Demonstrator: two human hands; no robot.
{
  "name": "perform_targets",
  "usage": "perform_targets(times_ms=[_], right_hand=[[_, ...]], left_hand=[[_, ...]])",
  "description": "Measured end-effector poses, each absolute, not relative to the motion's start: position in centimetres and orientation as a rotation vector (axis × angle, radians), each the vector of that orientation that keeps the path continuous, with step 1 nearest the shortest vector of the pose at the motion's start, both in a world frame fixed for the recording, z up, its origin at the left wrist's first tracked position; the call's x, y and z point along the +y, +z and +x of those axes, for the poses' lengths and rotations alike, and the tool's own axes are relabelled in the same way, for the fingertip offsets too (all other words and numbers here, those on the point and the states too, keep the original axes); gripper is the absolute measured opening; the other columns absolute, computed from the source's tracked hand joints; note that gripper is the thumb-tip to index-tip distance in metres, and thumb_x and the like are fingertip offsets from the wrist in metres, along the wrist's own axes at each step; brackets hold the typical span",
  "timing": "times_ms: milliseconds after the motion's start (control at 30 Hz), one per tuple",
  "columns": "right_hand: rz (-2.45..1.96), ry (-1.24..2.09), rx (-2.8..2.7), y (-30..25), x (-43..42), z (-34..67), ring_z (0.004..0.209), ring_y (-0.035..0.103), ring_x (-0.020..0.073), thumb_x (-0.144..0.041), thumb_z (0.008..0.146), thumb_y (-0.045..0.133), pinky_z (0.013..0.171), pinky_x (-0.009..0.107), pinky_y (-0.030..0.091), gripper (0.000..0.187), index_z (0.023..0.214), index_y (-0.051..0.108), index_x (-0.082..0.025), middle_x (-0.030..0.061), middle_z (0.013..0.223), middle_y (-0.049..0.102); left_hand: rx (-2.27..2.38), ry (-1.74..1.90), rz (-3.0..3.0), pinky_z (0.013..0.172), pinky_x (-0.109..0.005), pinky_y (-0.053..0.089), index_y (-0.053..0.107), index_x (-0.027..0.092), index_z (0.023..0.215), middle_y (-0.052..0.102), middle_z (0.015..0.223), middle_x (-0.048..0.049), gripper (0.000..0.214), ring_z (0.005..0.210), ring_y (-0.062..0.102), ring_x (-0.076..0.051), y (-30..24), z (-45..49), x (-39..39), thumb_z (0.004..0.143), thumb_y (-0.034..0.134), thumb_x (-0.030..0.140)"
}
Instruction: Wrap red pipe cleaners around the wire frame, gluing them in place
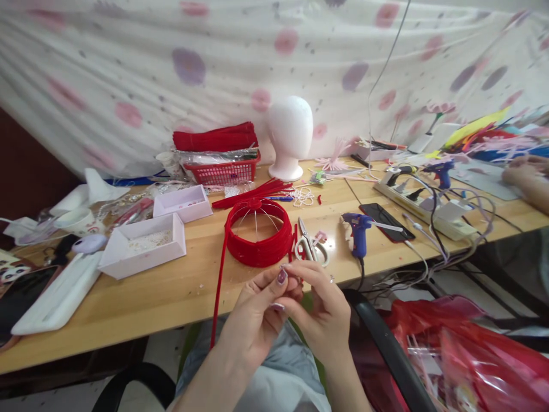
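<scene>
Over my lap, just off the table's front edge, my left hand (259, 303) and my right hand (319, 303) meet with fingertips pinched together. Whatever sits between those fingertips is too small or hidden to make out. Directly beyond them on the table is a ring wrapped in red fuzzy cord (259, 253), with thin wires meeting at a red hub. From its left side a red fuzzy strip (219, 286) hangs over the edge beside my left forearm. White-handled scissors (305, 232) lie at the ring's right, near my right hand.
A blue glue gun (358, 233), a black phone (386, 222) and a power strip (422, 209) with tangled cables occupy the right. White boxes (143, 266) stand left, one holding beads. Behind are a red basket (223, 171) and a foam head (291, 134). Another person's hand (525, 171) is far right.
</scene>
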State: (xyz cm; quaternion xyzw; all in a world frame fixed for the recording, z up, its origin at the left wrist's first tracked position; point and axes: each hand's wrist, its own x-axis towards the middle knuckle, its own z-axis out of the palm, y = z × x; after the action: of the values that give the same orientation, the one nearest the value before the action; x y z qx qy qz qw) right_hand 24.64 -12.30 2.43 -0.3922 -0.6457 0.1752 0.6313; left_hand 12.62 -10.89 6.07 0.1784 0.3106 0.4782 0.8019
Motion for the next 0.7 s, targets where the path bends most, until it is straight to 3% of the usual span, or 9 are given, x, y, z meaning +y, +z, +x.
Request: perform_targets(times_ms=[133, 300, 533, 700], right_hand=[[-0.957, 0.449, -1.422, 2.0, -12.3, 24.9, 0.111, 0.066, 0.0174, -0.026, 0.089, 0.079, 0.099, 0.029, 0.054, 0.043, 0.129, 0.066, -0.035, 0.0011, 0.119, 0.072], [-0.961, 0.511, -1.397, 1.8, -12.5, 25.3, 0.119, 0.062, 0.0212, -0.031, 0.083, 0.084, 0.101, 0.034, 0.053, 0.051, 0.131, 0.065, -0.035, 0.0039, 0.124, 0.068], [-0.837, 0.681, -1.419, 2.8, -12.7, 24.7, 0.097, 0.069, 0.02, -0.034, 0.093, 0.073, 0.081, 0.031, 0.058, 0.014, 0.105, 0.077, -0.028, 0.006, 0.104, 0.073], [-0.861, 0.743, -1.426, 3.7, -13.1, 24.2, 0.093, 0.071, 0.0189, -0.029, 0.098, 0.064, 0.079, 0.029, 0.057, 0.014, 0.1, 0.078, -0.026, 0.0065, 0.1, 0.075]], left_hand=[[0.675, 1.047, 0.231, 0.071, -0.017, 0.061, 0.078, 0.014, 0.082, 0.079, 0.073, -0.0022, 0.046, 0.067, 0.075, -0.011, 6.6, 13.1, -11.0, 0.045, 0.105, 0.02], [0.712, 1.098, 0.283, 0.067, -0.019, 0.061, 0.074, 0.016, 0.097, 0.08, 0.073, -0.0036, 0.058, 0.066, 0.076, -0.014, 7.1, 13.2, -11.3, 0.047, 0.104, 0.019], [0.721, 1.138, 0.337, 0.055, -0.015, 0.053, 0.067, 0.014, 0.098, 0.071, 0.06, 0.005, 0.074, 0.053, 0.067, -0.009, 5.6, 13.2, -11.4, 0.037, 0.107, 0.027], [0.802, 1.255, 0.509, 0.055, -0.015, 0.047, 0.059, 0.017, 0.11, 0.068, 0.058, 0.0071, 0.076, 0.051, 0.061, -0.007, 4.9, 13.3, -11.5, 0.052, 0.103, 0.037]])
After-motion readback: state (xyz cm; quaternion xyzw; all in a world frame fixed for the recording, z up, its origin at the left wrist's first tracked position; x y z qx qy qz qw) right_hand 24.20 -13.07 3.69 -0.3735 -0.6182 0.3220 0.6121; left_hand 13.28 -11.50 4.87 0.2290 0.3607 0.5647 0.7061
